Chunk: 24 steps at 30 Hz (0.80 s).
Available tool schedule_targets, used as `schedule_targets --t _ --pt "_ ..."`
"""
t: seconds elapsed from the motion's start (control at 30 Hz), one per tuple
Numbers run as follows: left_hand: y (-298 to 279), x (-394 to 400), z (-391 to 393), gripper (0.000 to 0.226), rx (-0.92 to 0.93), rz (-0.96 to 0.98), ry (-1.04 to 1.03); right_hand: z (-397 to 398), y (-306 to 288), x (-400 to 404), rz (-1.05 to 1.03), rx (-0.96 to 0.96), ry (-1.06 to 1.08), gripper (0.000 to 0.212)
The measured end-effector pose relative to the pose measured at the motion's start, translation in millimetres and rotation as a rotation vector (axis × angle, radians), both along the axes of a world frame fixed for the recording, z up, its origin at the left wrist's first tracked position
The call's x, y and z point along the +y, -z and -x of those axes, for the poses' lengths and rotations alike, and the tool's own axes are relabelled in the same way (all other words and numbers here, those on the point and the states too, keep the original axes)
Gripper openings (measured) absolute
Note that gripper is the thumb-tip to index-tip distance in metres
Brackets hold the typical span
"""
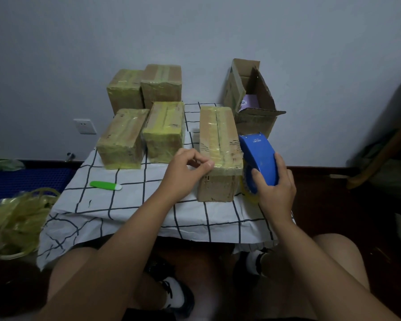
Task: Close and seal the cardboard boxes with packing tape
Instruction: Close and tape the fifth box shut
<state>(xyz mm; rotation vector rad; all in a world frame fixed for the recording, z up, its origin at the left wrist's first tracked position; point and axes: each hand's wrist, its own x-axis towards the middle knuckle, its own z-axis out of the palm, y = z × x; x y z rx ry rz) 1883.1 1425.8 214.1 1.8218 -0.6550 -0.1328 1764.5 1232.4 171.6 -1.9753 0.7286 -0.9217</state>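
While right grip point(272, 181) holds tape dispenser point(258, 158) | left grip point(185, 167) curled, empty | open box point(252, 103) holds purple item point(250, 103)

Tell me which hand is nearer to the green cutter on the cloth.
Left. The left hand is up and right of the green cutter, by the box. The right hand holds the tape dispenser beyond that box.

A single wide-angle view looks from the person's head, forward and steeply down. The knees fill the bottom edge, both forearms reach up from there, and the cloth-covered bench point(130, 212) sits close in the middle. The wall point(195, 31) behind it fills the upper half, straight ahead.
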Motion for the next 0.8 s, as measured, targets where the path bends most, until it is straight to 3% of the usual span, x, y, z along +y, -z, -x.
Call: schedule_targets --t 0.47,0.8 --pt "15.0 8.6 -3.8 0.016 -0.341 -0.003 0.058 1.9 -1.8 0.7 -0.009 -0.006 -0.02 0.07" --pt "21.8 10.6 -3.0 0.018 -0.372 -0.017 0.033 2.1 -0.5 0.5 0.002 -0.013 -0.014 0.07"
